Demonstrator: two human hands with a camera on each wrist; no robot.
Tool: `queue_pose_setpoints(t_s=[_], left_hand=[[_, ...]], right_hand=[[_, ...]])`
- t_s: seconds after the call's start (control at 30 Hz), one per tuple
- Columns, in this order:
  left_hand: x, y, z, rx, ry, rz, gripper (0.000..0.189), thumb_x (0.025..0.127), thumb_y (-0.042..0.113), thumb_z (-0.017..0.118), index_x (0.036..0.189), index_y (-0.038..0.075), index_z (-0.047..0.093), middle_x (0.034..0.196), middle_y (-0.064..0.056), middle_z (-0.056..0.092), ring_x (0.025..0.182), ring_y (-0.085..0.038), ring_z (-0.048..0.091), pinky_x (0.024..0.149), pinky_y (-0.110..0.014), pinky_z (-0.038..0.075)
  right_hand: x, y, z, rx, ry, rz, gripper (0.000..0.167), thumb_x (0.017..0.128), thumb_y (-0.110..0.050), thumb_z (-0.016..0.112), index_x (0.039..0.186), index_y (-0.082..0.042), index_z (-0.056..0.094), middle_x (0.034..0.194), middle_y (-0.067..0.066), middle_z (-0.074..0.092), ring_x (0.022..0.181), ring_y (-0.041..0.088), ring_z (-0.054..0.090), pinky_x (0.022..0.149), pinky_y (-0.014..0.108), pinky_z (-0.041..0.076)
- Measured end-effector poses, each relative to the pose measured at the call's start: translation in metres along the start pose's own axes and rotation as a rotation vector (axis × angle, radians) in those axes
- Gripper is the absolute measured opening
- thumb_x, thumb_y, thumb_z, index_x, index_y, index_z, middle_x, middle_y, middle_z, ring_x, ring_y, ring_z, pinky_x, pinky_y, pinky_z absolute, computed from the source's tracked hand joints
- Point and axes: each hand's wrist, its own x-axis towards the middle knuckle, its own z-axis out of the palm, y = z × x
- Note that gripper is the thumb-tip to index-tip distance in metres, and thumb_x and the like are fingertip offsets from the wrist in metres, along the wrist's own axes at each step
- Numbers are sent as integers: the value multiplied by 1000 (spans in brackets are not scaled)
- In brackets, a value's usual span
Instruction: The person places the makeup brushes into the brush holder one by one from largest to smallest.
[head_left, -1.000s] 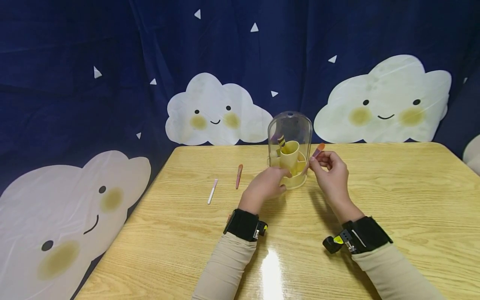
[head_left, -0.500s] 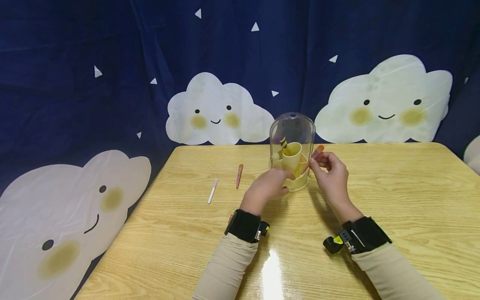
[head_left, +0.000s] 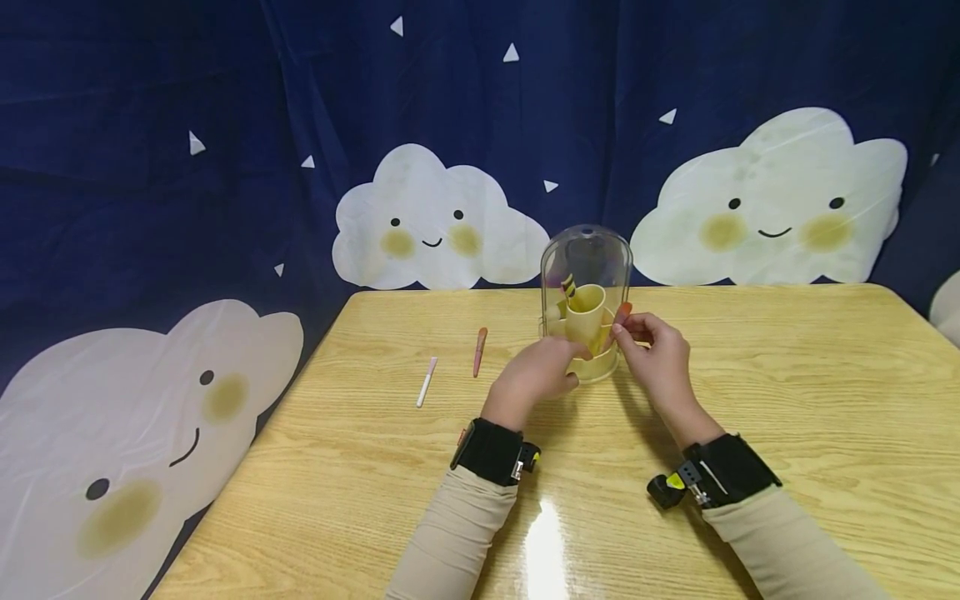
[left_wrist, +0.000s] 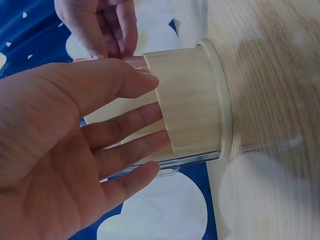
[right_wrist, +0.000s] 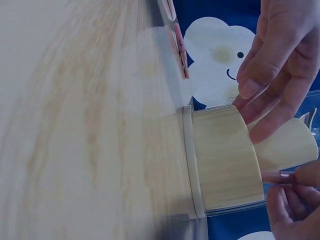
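Note:
A cream brush holder (head_left: 597,368) with a central cup (head_left: 585,312) stands on the table, a clear dome (head_left: 588,237) rising around its back. My right hand (head_left: 663,358) pinches a makeup brush (head_left: 623,313) with orange bristles, its handle pointing down into the holder's right side. In the right wrist view the pink handle (right_wrist: 271,177) passes the holder's rim. My left hand (head_left: 534,375) touches the holder's front rim with extended fingers (left_wrist: 132,149), some tips hidden behind the rim; the thumb lies beside it. A yellow-and-black striped piece (head_left: 569,287) shows behind the cup.
Left of the holder, a pink brush with brown-orange bristles (head_left: 480,352) and a white brush (head_left: 427,382) lie on the wooden table (head_left: 360,467). Close behind the table hangs a dark blue curtain (head_left: 480,100) with white cloud cutouts.
My right hand has moved left and slightly down, bringing the brush from beside the dome into the holder's right side. The holder and my left hand have shifted slightly right.

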Motion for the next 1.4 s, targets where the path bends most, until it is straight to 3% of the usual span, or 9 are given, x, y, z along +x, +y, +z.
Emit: queue_pose_setpoints(t_s=[0.17, 0.57, 1.1, 1.3, 1.4], left_hand=[[0, 1, 0, 6, 6, 0, 37, 95, 14, 71, 132, 16, 67, 128, -1, 68, 117, -16, 63, 97, -27, 50], [1, 2, 0, 8, 7, -12, 36, 97, 16, 69, 133, 17, 67, 130, -1, 68, 118, -17, 63, 96, -29, 51], [3, 2, 1, 16, -14, -25, 39, 97, 16, 68, 136, 19, 65, 133, -1, 66, 120, -16, 62, 95, -29, 51], [2, 2, 0, 18, -21, -24, 40, 97, 16, 68, 137, 19, 65, 134, -1, 66, 121, -17, 62, 96, -30, 51], [2, 3, 0, 18, -23, -26, 40, 97, 16, 68, 137, 20, 65, 134, -1, 66, 122, -17, 61, 97, -30, 51]], right_hand=[[0, 1, 0, -6, -18, 5, 26, 100, -12, 64, 112, 11, 67, 109, 28, 69, 100, 38, 67, 70, 0, 42], [-1, 7, 0, -81, -71, 4, 24, 98, -13, 67, 108, 9, 70, 102, 26, 70, 95, 37, 67, 68, 4, 41], [0, 8, -1, -98, -97, -7, 25, 97, -12, 68, 109, 10, 70, 102, 26, 70, 94, 38, 67, 67, 4, 41], [0, 8, -1, -126, -108, -24, 27, 97, -9, 67, 116, 10, 70, 102, 26, 70, 95, 39, 68, 68, 8, 42], [-1, 7, -1, -138, -108, -29, 28, 97, -9, 66, 119, 9, 70, 106, 26, 68, 95, 40, 68, 71, 16, 47]])
